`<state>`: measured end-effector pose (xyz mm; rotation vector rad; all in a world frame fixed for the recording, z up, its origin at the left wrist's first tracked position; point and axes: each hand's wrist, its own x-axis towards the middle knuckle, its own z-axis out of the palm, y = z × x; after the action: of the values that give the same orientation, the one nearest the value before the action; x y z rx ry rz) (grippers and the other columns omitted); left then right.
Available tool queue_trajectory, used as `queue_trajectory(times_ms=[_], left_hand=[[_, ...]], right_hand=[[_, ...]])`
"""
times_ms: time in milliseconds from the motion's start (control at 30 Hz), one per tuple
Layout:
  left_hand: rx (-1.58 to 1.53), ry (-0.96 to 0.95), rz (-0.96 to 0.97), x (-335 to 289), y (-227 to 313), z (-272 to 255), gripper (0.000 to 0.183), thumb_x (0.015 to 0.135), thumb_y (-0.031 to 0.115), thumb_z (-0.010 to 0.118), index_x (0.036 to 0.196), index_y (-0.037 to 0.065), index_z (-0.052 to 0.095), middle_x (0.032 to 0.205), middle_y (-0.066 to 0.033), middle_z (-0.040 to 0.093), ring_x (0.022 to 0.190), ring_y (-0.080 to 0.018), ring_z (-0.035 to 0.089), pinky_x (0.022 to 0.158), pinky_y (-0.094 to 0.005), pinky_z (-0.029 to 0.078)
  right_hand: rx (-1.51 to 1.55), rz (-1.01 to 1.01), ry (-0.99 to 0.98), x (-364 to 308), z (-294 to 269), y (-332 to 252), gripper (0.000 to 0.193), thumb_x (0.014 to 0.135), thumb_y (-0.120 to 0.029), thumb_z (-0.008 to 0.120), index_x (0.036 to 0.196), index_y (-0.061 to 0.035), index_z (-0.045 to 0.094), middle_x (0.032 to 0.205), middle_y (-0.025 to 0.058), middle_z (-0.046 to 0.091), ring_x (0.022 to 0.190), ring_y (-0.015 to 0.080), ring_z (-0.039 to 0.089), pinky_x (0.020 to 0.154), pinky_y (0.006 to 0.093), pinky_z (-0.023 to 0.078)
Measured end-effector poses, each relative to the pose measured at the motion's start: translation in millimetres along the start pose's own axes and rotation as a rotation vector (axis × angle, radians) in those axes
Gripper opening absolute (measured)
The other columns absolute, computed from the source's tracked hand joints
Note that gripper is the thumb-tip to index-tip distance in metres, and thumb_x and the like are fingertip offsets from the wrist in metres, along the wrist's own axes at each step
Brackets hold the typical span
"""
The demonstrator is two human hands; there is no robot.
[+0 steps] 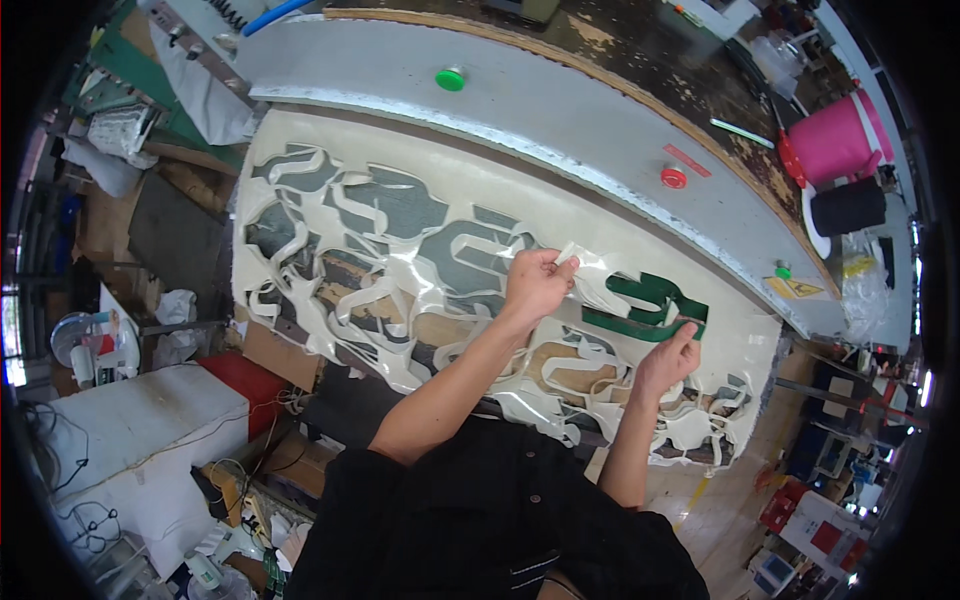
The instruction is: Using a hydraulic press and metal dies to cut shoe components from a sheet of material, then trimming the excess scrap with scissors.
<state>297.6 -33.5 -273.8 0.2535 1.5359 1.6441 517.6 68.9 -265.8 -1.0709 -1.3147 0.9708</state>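
Observation:
A cream sheet of leather-like material lies before me, full of cut-outs with thin curling strips between them. My left hand is closed, thumb and fingers pinching a cream cut piece just left of the die. My right hand grips the near right corner of a dark green cutting die, an open frame with a long notch on its left side. The die rests on or just above the sheet; I cannot tell which. Grey board shows through the cut-outs.
Beyond the sheet runs a grey machine beam with a green button and a red button. A pink bucket and a black roll stand at the far right. A white and red covered surface is at the left.

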Motion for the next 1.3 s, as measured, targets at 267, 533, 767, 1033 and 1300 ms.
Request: queue_trajectory(times_ms=[267, 533, 767, 1033, 1300], left_hand=[[0.023, 0.051, 0.065, 6, 15, -25, 0.020, 0.100, 0.015, 0.075, 0.096, -0.004, 0.078, 0.074, -0.0077, 0.074, 0.065, -0.0101, 0.066, 0.060, -0.0289, 0.050], [0.229, 0.360, 0.232, 56, 13, -197, 0.021, 0.106, 0.021, 0.070, 0.100, 0.003, 0.079, 0.079, -0.0018, 0.071, 0.069, -0.0101, 0.061, 0.063, -0.0292, 0.048], [1.154, 0.726, 0.214, 70, 38, -376, 0.032, 0.093, 0.030, 0.078, 0.098, -0.001, 0.075, 0.083, -0.0184, 0.073, 0.079, -0.0403, 0.069, 0.075, -0.0479, 0.053], [1.065, 0.270, 0.780, 62, 8, -122, 0.037, 0.087, 0.027, 0.083, 0.116, 0.004, 0.076, 0.111, -0.0178, 0.073, 0.106, -0.0377, 0.067, 0.098, -0.0490, 0.050], [0.762, 0.100, 0.612, 57, -38, -79, 0.020, 0.090, 0.024, 0.081, 0.099, 0.007, 0.077, 0.105, -0.0096, 0.072, 0.106, -0.0307, 0.065, 0.094, -0.0482, 0.047]], right_hand=[[-0.039, -0.153, -0.151, 32, -12, -2, 0.041, 0.112, -0.034, 0.062, 0.098, 0.0034, 0.071, 0.093, 0.0028, 0.069, 0.086, 0.0099, 0.058, 0.079, 0.0260, 0.047], [-0.141, -0.164, 0.111, 103, -97, -11, 0.032, 0.112, -0.025, 0.062, 0.109, 0.0047, 0.073, 0.106, 0.0058, 0.072, 0.088, 0.0090, 0.064, 0.075, 0.0269, 0.053], [-1.022, -0.671, -0.899, 99, 7, -55, 0.024, 0.089, -0.009, 0.078, 0.097, 0.0100, 0.066, 0.138, 0.0251, 0.061, 0.127, 0.0439, 0.060, 0.108, 0.0481, 0.052], [-0.864, -0.798, -1.134, 5, 103, 30, 0.016, 0.088, -0.013, 0.077, 0.098, -0.0007, 0.073, 0.136, 0.0192, 0.062, 0.131, 0.0377, 0.057, 0.122, 0.0548, 0.039], [-0.817, -0.535, -0.679, -28, 40, 52, 0.049, 0.082, -0.025, 0.087, 0.126, -0.0139, 0.068, 0.152, 0.0231, 0.046, 0.141, 0.0432, 0.045, 0.124, 0.0677, 0.026]])
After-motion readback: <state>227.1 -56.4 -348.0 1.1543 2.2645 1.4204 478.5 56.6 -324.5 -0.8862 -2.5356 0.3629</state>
